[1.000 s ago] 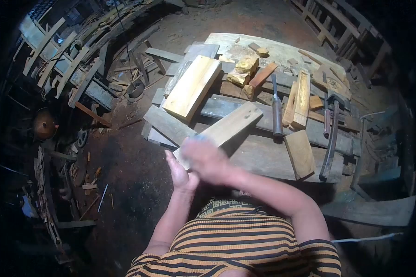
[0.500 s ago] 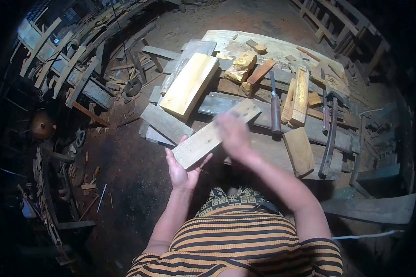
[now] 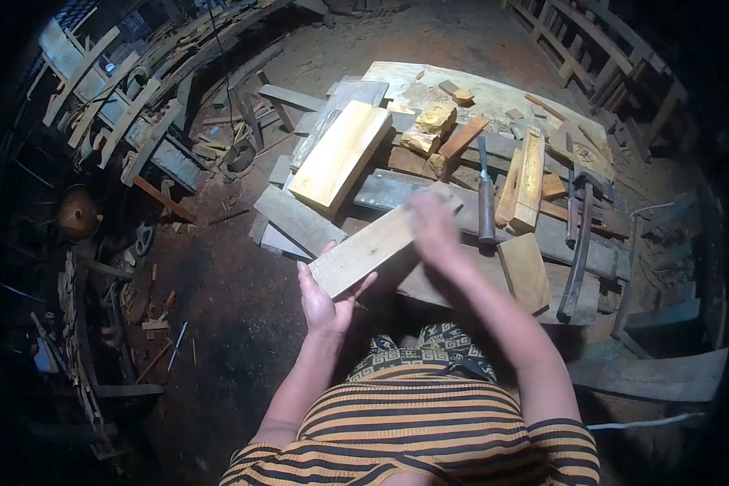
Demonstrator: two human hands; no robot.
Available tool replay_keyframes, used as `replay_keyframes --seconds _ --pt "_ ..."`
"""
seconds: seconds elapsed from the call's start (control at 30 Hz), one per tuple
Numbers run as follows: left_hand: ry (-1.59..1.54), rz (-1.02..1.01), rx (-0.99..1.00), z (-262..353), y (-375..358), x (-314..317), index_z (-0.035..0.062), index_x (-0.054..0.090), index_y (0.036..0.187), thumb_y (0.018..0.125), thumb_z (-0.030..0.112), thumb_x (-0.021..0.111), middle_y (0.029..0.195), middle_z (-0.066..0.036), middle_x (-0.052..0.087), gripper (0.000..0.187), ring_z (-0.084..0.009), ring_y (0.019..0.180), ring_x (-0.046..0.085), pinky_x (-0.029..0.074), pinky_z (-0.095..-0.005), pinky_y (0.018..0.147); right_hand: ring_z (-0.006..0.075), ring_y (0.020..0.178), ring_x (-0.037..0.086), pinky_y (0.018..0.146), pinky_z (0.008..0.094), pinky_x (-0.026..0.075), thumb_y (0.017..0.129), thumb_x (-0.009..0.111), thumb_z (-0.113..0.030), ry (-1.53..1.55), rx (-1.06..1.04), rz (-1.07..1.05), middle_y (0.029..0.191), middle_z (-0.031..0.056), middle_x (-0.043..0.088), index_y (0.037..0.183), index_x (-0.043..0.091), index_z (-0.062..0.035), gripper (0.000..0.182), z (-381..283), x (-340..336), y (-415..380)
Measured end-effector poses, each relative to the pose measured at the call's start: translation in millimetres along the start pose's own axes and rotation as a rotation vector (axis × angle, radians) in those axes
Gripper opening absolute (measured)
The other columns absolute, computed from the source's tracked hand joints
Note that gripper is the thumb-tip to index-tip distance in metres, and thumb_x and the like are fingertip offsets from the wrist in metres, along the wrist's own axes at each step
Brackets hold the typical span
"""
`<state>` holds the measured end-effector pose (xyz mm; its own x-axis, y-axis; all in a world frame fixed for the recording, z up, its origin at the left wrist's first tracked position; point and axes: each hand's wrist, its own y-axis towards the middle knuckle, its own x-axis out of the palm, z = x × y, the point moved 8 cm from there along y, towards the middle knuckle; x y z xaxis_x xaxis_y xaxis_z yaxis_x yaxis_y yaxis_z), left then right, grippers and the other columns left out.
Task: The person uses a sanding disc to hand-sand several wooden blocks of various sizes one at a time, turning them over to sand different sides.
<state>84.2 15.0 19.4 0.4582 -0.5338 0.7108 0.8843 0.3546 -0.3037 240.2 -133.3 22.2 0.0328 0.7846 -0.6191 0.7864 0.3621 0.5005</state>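
My left hand [image 3: 324, 301] grips the near end of a long pale wooden plank [image 3: 373, 247], which slants up and to the right over the workbench. My right hand [image 3: 433, 227], blurred with motion, lies flat on the plank's far end with its fingers together and nothing in it. Just to its right a wood-handled chisel [image 3: 485, 202] lies on the bench.
The low workbench [image 3: 462, 279] carries a thick yellow board [image 3: 340, 154], small yellow blocks [image 3: 433, 121], a carved slat [image 3: 528, 174], a short board [image 3: 525, 271] and a long dark metal tool [image 3: 579, 243]. Scrap timber [image 3: 138, 130] is piled on the dirt floor at left.
My right hand has swept along the plank from its near end by my left hand to its far end. The left hand has kept its hold.
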Motion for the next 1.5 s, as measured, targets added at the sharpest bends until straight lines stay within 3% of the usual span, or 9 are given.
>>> replay_keyframes --seconds 0.17,0.43,0.57,0.67,0.77,1.07,1.2,1.37,1.5 --pt "-0.151 -0.170 0.037 -5 4 -20 0.0030 0.040 0.135 0.094 0.061 0.023 0.133 -0.014 0.048 0.073 -0.0305 0.119 0.048 0.035 -0.0402 0.105 0.0314 0.114 0.051 0.098 0.0443 0.036 0.082 0.054 -0.018 0.349 -0.456 -0.210 0.118 0.0156 0.056 0.113 0.057 -0.0057 0.033 -174 7 -54" --pt "0.067 -0.048 0.084 -6 -3 -12 0.0046 0.041 0.133 0.097 0.036 0.040 0.131 -0.017 0.048 0.048 -0.0351 0.116 0.052 0.050 -0.0542 0.087 0.0294 0.129 0.039 0.107 0.0451 0.028 0.093 0.045 -0.027 -0.079 0.096 -0.190 0.135 0.0120 0.048 0.125 0.054 -0.0116 0.037 51 12 15" --pt "0.112 -0.025 0.095 -3 -2 -11 0.0047 0.038 0.134 0.097 0.039 0.037 0.130 -0.017 0.049 0.051 -0.0346 0.115 0.053 0.050 -0.0537 0.087 0.0292 0.131 0.038 0.108 0.0459 0.027 0.093 0.045 -0.029 -0.090 0.156 -0.140 0.136 0.0128 0.047 0.125 0.055 -0.0104 0.038 52 18 11" --pt "0.024 -0.073 0.075 -3 -1 -6 0.0045 0.039 0.134 0.098 0.046 0.032 0.125 -0.016 0.052 0.056 -0.0325 0.111 0.056 0.052 -0.0519 0.084 0.0333 0.092 0.056 0.084 0.0425 0.043 0.082 0.048 -0.012 0.117 -0.128 -0.158 0.097 0.0144 0.059 0.102 0.059 -0.0058 0.023 -69 4 -12" --pt "-0.098 -0.004 0.044 -9 12 -30 0.0042 0.040 0.133 0.097 0.053 0.029 0.124 -0.016 0.053 0.062 -0.0320 0.112 0.055 0.051 -0.0523 0.086 0.0316 0.112 0.053 0.100 0.0484 0.037 0.081 0.059 -0.013 0.272 -0.480 -0.192 0.112 0.0129 0.059 0.109 0.059 -0.0060 0.029 -160 -12 -67" --pt "0.030 -0.009 0.059 -4 2 -13 0.0052 0.044 0.131 0.099 0.044 0.027 0.132 -0.016 0.048 0.053 -0.0377 0.117 0.050 0.047 -0.0593 0.088 0.0317 0.112 0.050 0.096 0.0465 0.034 0.087 0.048 -0.023 -0.135 0.120 0.070 0.113 0.0116 0.058 0.110 0.059 -0.0066 0.031 47 -13 -3" --pt "0.043 0.010 0.054 -4 0 -8 0.0046 0.045 0.130 0.099 0.047 0.027 0.129 -0.016 0.051 0.055 -0.0350 0.116 0.052 0.048 -0.0535 0.090 0.0336 0.089 0.055 0.077 0.0460 0.042 0.080 0.048 -0.014 0.051 -0.165 0.028 0.091 0.0142 0.058 0.096 0.060 -0.0043 0.022 -67 -14 -22" --pt "-0.083 -0.125 0.055 -3 4 -16 -0.0005 0.046 0.127 0.097 0.049 0.033 0.125 -0.012 0.055 0.060 -0.0247 0.112 0.056 0.046 -0.0360 0.094 0.0316 0.103 0.054 0.092 0.0431 0.040 0.081 0.053 -0.020 0.290 -0.524 -0.077 0.100 0.0143 0.057 0.102 0.057 -0.0064 0.025 -169 -16 -62" --pt "0.082 0.004 0.073 0 -1 -13 -0.0003 0.043 0.130 0.092 0.021 0.049 0.126 -0.015 0.052 0.044 -0.0327 0.112 0.055 0.052 -0.0512 0.087 0.0300 0.119 0.048 0.103 0.0442 0.034 0.087 0.049 -0.024 0.155 -0.036 -0.349 0.122 0.0129 0.055 0.116 0.057 -0.0080 0.034 -30 13 -4"
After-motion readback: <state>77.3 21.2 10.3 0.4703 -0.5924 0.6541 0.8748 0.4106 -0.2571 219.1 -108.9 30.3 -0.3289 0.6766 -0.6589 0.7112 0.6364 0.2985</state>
